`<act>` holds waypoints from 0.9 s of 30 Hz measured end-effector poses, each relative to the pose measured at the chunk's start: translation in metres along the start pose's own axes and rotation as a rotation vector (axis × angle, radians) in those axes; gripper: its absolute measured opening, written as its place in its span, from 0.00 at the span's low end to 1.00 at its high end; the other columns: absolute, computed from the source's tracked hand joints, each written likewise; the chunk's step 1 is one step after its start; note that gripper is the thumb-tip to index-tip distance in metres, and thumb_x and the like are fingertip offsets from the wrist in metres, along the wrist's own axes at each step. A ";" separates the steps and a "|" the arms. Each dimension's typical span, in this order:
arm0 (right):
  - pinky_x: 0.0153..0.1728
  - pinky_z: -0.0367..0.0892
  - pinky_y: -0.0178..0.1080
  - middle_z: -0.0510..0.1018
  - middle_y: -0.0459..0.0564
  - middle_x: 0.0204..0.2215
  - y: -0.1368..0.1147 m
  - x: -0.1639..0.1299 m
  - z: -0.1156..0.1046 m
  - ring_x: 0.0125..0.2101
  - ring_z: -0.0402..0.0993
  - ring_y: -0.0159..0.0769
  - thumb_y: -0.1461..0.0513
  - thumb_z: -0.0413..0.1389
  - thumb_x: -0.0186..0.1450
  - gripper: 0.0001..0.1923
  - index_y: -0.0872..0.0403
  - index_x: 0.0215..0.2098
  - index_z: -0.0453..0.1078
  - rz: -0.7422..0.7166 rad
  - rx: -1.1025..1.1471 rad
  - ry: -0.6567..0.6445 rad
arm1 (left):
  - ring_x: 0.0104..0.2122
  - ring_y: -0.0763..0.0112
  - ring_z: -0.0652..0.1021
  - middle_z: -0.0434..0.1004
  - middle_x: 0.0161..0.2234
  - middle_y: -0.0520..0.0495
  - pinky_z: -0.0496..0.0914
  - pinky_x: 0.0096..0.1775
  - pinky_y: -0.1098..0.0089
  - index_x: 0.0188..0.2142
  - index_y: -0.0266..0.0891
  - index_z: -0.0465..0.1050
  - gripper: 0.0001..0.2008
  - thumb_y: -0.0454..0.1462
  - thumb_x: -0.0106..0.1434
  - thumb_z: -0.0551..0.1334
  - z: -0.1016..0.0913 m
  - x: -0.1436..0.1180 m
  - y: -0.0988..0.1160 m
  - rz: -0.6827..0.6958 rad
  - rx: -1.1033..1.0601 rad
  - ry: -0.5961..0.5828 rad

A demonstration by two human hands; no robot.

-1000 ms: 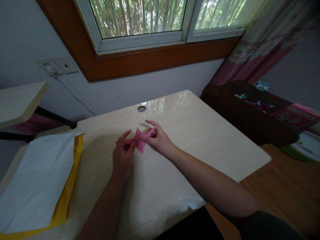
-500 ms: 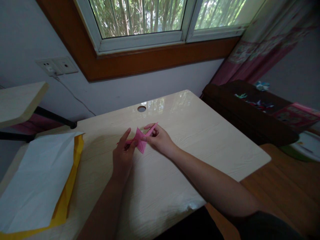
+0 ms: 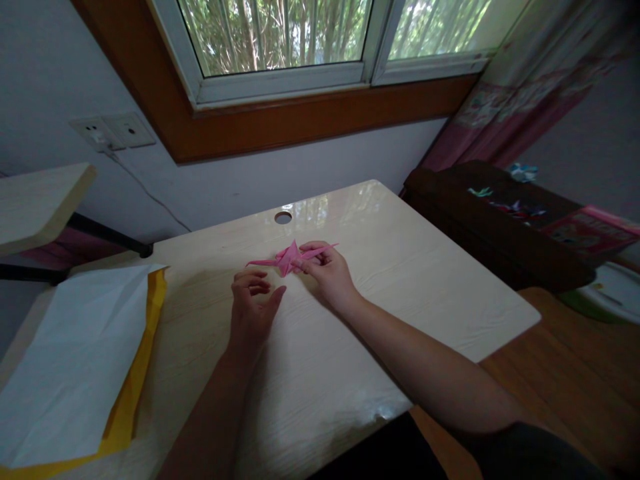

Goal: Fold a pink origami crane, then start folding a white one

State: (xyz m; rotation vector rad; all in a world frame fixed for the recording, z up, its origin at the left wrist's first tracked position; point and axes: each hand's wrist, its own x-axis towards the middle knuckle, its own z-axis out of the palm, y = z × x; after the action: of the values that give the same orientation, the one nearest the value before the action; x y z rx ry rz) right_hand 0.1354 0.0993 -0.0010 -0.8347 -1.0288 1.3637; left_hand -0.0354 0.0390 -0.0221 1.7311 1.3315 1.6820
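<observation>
Glossy pale bench (image 3: pixel 400 280), mid-frame: right hand (image 3: pixel 327 270) pinches the pink paper figure (image 3: pixel 289 257); left hand (image 3: pixel 253 310) loosely curled, empty. One-handed, thin points could crumple.

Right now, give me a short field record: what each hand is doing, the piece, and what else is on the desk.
right hand: pinching the pink folded paper
left hand: off the paper, fingers curled, just beside it
pink folded paper: long thin points out to both sides
desk: pale wood, round cable hole
white sheet: at left, lying on yellow sheet
</observation>
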 end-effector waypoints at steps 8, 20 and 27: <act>0.45 0.73 0.42 0.83 0.50 0.38 -0.003 -0.007 -0.004 0.40 0.79 0.38 0.56 0.68 0.60 0.10 0.51 0.37 0.79 -0.187 -0.274 -0.257 | 0.30 0.72 0.79 0.77 0.37 0.51 0.75 0.36 0.69 0.59 0.46 0.65 0.28 0.40 0.61 0.70 -0.007 0.003 0.014 -0.324 -0.236 -0.057; 0.39 0.69 0.40 0.73 0.49 0.37 -0.006 -0.006 -0.006 0.37 0.72 0.36 0.52 0.68 0.60 0.11 0.47 0.37 0.80 -0.316 -0.413 -0.335 | 0.42 0.64 0.80 0.80 0.42 0.46 0.73 0.47 0.63 0.42 0.46 0.81 0.07 0.37 0.64 0.67 -0.019 0.013 0.016 0.007 -0.056 -0.148; 0.43 0.69 0.43 0.78 0.50 0.34 -0.007 -0.004 -0.002 0.38 0.73 0.39 0.49 0.63 0.64 0.14 0.51 0.34 0.79 -0.131 -0.361 -0.440 | 0.41 0.64 0.80 0.80 0.40 0.44 0.76 0.44 0.63 0.40 0.43 0.81 0.07 0.42 0.64 0.67 -0.014 0.009 0.013 -0.123 -0.056 -0.109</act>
State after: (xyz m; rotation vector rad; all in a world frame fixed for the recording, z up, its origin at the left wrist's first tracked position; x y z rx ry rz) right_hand 0.1403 0.0950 0.0038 -0.7235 -1.6792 1.2956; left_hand -0.0452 0.0356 -0.0036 1.6490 1.3012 1.5218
